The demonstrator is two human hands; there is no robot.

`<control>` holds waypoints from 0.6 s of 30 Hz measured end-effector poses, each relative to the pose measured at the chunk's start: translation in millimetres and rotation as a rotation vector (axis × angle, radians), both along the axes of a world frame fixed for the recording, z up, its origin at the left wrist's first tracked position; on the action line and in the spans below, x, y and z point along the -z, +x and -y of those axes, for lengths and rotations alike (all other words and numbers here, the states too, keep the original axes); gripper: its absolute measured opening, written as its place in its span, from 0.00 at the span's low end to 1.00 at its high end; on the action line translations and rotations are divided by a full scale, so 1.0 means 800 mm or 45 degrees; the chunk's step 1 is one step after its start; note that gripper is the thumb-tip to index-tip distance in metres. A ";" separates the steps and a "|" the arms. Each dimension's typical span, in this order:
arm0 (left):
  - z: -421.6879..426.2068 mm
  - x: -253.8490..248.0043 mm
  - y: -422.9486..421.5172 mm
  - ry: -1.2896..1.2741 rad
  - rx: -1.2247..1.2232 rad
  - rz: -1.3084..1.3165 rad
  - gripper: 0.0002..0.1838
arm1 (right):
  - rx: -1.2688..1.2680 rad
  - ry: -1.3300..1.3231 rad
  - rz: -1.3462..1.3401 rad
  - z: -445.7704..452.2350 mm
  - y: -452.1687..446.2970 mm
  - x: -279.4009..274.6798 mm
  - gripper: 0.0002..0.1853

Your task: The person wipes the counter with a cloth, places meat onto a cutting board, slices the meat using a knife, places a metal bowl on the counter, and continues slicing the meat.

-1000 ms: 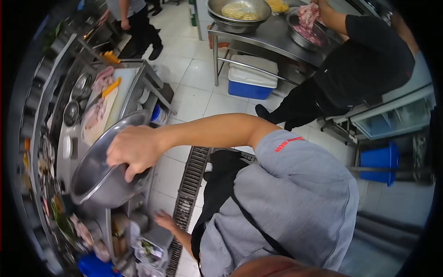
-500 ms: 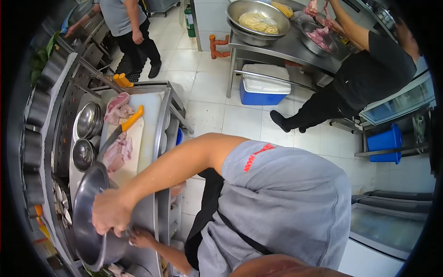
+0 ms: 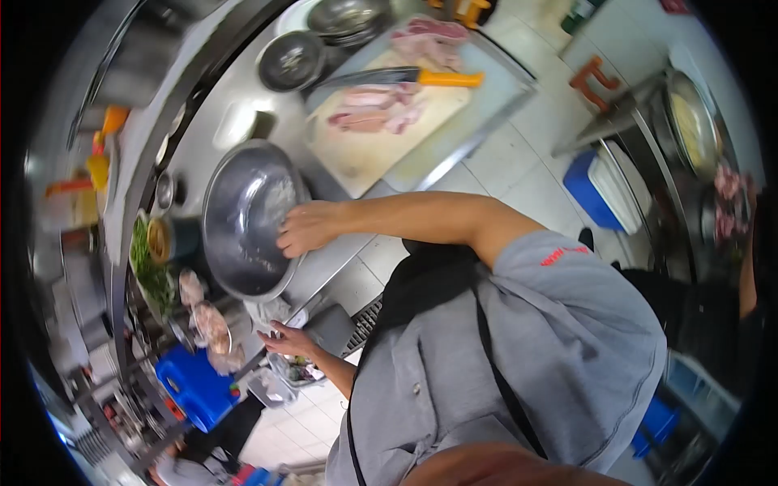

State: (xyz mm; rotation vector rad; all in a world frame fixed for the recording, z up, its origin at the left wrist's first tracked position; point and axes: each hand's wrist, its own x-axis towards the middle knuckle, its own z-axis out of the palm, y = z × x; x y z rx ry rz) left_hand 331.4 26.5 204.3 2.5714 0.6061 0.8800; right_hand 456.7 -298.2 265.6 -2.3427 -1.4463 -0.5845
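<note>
My right hand (image 3: 312, 228) is closed on the near rim of a large metal bowl (image 3: 243, 219), its inside facing up and wet with some pale residue. The bowl is at the steel counter's edge; whether its base rests there is hidden. Below it, my left hand (image 3: 288, 338) has its fingers apart, holding nothing, beside a crumpled clear plastic bag (image 3: 267, 312). Farther up lies a pale cutting board (image 3: 356, 158) with raw meat pieces (image 3: 377, 109) and an orange-handled knife (image 3: 450, 78).
Small metal bowls (image 3: 292, 61) stand by the board. Green leaves (image 3: 154, 263), bagged meat (image 3: 212, 328) and a blue container (image 3: 197, 387) are at lower left. Right, a co-worker in dark clothes (image 3: 689, 312) handles meat near a blue-and-white cooler (image 3: 604, 186).
The view has turned and shifted toward the counter. My right hand still grips the bowl, whose inside now shows more fully. My left hand now appears apart from the bowl, fingers spread.
</note>
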 end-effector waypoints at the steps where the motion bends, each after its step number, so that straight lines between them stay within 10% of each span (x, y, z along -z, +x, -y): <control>1: 0.014 -0.018 -0.010 -0.065 -0.010 0.055 0.25 | 0.050 -0.032 0.046 -0.011 0.006 0.010 0.05; 7: 0.087 -0.126 -0.006 0.095 0.330 0.377 0.19 | 0.208 0.243 -0.068 0.041 -0.028 -0.030 0.22; 11: 0.187 -0.165 0.030 -0.127 0.903 0.321 0.14 | 0.724 0.623 0.053 0.245 -0.027 0.023 0.17; 13: 0.255 -0.162 0.066 -0.007 1.296 0.143 0.15 | 1.723 0.154 -0.143 0.329 -0.073 0.013 0.17; 18: 0.427 -0.081 0.182 0.233 1.631 -0.278 0.35 | 1.528 -0.229 -0.106 0.434 -0.066 0.066 0.23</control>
